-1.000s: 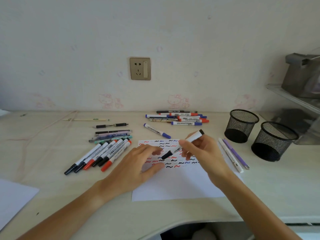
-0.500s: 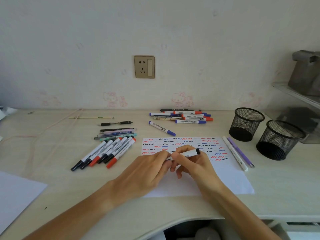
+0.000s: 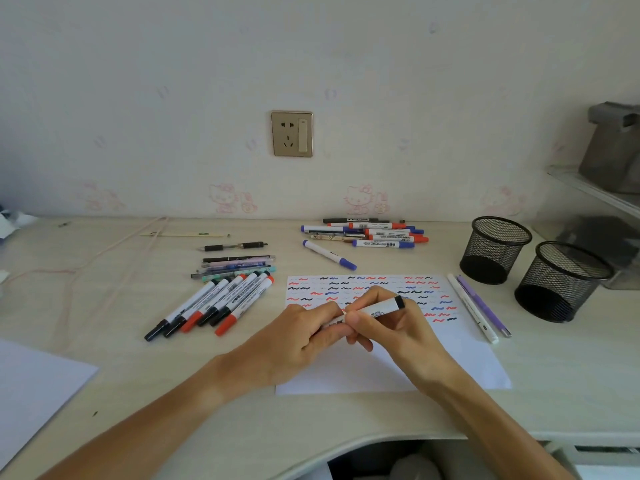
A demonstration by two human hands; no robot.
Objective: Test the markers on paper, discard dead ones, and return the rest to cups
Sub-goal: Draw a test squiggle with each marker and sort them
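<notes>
Fingers of both hands grip one white marker over scribbled paper.

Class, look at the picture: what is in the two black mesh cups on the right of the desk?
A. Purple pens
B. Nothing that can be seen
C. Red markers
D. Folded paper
B: both mesh cups show only dark, bare insides; the purple pen lies on the desk beside them.

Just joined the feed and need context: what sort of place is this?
Probably a home desk, perhaps a child's room: a pale desk, cartoon cat stickers on the wall beside a socket, and mesh pen cups.
</notes>
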